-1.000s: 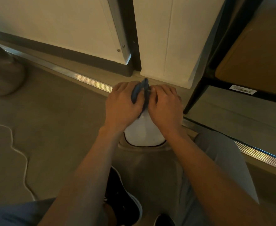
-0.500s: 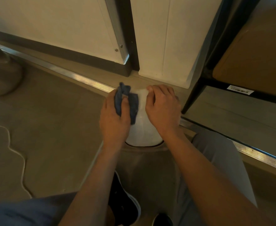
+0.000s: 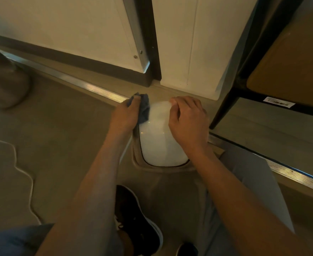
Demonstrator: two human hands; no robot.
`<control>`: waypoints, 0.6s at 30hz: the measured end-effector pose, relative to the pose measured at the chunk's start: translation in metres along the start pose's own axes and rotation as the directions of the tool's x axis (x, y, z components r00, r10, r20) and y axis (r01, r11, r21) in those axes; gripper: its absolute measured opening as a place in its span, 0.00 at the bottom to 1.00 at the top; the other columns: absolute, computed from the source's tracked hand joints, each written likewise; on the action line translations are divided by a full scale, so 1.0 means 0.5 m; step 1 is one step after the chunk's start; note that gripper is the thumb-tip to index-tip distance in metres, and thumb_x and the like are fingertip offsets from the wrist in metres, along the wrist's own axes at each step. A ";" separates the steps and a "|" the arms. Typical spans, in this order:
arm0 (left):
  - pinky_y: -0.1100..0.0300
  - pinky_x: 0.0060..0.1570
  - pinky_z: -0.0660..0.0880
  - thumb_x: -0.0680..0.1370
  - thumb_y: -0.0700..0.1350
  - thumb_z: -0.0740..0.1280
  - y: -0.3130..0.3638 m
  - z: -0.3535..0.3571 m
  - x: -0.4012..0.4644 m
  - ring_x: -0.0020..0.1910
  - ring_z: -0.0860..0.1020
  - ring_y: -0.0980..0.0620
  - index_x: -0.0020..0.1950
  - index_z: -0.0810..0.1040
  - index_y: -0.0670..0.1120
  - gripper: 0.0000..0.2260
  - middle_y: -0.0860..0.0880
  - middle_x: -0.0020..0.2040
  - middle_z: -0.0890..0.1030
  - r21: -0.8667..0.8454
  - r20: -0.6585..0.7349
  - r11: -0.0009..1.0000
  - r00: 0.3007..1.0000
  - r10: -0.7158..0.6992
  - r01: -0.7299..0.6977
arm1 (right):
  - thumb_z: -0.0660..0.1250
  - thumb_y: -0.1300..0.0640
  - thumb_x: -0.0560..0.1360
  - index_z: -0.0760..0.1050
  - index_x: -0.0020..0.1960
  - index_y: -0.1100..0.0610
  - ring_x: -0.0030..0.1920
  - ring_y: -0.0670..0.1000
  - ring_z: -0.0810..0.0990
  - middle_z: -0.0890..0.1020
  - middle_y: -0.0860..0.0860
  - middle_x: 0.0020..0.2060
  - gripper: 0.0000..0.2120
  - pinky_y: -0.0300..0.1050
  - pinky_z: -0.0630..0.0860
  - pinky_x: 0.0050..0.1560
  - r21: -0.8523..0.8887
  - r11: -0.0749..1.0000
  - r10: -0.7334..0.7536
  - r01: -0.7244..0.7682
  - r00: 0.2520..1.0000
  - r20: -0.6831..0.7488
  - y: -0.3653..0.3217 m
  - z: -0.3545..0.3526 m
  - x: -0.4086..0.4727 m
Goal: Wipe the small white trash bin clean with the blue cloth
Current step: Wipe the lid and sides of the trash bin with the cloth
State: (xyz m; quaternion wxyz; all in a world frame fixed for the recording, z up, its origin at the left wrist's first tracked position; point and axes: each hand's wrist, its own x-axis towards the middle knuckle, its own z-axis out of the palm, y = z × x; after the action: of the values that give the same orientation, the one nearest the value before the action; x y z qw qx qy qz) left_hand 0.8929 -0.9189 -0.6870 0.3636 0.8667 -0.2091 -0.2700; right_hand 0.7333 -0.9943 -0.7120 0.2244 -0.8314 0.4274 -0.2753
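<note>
1. Brown floor [image 3: 50, 145] is all around me, and I use the white bin [image 3: 159, 137] as my marker for where things are.
2. Nearest to me, below the bin, I see my black shoe [image 3: 139, 218] with a white edge. A bit of a second shoe [image 3: 187, 249] shows just to its right.
3. My grey trouser leg [image 3: 250, 182] is on the right, close beside the bin.
4. The bin sits on the floor in front of me, between my two arms. Its white top looks smooth and shiny, with a tan rim [image 3: 163, 168] round the near edge.
5. My right hand [image 3: 187, 121] rests on the right side of the bin top. Its fingers are curled, with the tips touching the white top near the far end.
6. My left hand [image 3: 126, 115] is at the left side of the bin, near the far end. Its fingers are curled round the blue cloth [image 3: 143, 108] and hold it bunched up.
7. The cloth is pressed against the left edge of the bin top.
8. Far to the left of the bin, a thin white cord [image 3: 22, 169] wiggles across the floor.
9. Behind the bin, a shiny metal strip [image 3: 89, 87] runs along the floor.
10. Past that strip stand white panels [image 3: 59, 24] with a dark gap [image 3: 146, 34] between them.
11. To the right of the bin, a black frame [image 3: 231, 89] holds a brown shelf [image 3: 290, 67] with a small white sticker [image 3: 279, 104].
12. Far left, a big blurry grey thing [image 3: 2, 84] sits on the floor. I cannot tell what it is.
</note>
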 end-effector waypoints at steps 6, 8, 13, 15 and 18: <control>0.66 0.49 0.75 0.85 0.57 0.59 -0.029 0.019 -0.065 0.55 0.81 0.59 0.62 0.78 0.54 0.14 0.57 0.53 0.82 -0.346 -0.040 0.938 0.999 0.017 -0.030 | 0.53 0.51 0.81 0.80 0.60 0.53 0.58 0.50 0.78 0.83 0.50 0.55 0.18 0.49 0.77 0.57 -0.003 0.999 0.034 -0.034 0.999 -0.008 -0.003 0.001 0.004; 0.71 0.52 0.74 0.85 0.54 0.58 -0.088 0.036 -0.141 0.57 0.80 0.62 0.69 0.75 0.49 0.17 0.56 0.59 0.81 -0.381 -0.126 0.916 0.988 0.085 -0.127 | 0.54 0.51 0.81 0.79 0.61 0.53 0.58 0.50 0.78 0.83 0.50 0.55 0.18 0.48 0.77 0.58 -0.010 0.999 0.030 -0.030 1.000 0.000 -0.001 0.002 0.004; 0.70 0.65 0.70 0.84 0.49 0.59 -0.142 0.093 -0.233 0.68 0.72 0.68 0.77 0.65 0.52 0.20 0.69 0.67 0.73 -0.366 -0.245 0.891 0.951 0.187 -0.270 | 0.57 0.52 0.81 0.80 0.59 0.54 0.56 0.50 0.79 0.83 0.50 0.54 0.15 0.45 0.75 0.57 -0.013 1.000 0.018 -0.018 1.000 -0.011 0.002 0.005 0.005; 0.70 0.60 0.72 0.85 0.50 0.59 -0.130 0.090 -0.209 0.63 0.75 0.68 0.71 0.70 0.51 0.15 0.68 0.62 0.77 -0.345 -0.294 0.891 0.935 0.197 -0.296 | 0.58 0.53 0.81 0.80 0.58 0.54 0.55 0.50 0.79 0.83 0.50 0.53 0.14 0.45 0.74 0.55 -0.005 1.000 0.023 -0.023 0.999 -0.035 0.001 0.004 0.006; 0.64 0.52 0.77 0.86 0.52 0.59 -0.103 0.063 -0.152 0.51 0.79 0.64 0.66 0.77 0.44 0.16 0.54 0.54 0.81 -0.333 -0.318 0.913 0.940 0.125 -0.234 | 0.58 0.53 0.81 0.80 0.58 0.54 0.55 0.50 0.79 0.83 0.50 0.53 0.14 0.47 0.76 0.55 -0.009 0.999 0.045 -0.045 0.998 -0.035 -0.007 0.001 0.007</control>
State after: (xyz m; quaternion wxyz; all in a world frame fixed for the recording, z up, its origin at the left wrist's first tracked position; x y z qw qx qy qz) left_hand 0.8235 -0.8594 -0.7197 0.5688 0.7905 -0.1791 -0.1395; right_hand 0.7375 -0.9955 -0.7093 0.2189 -0.8177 0.4513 -0.2824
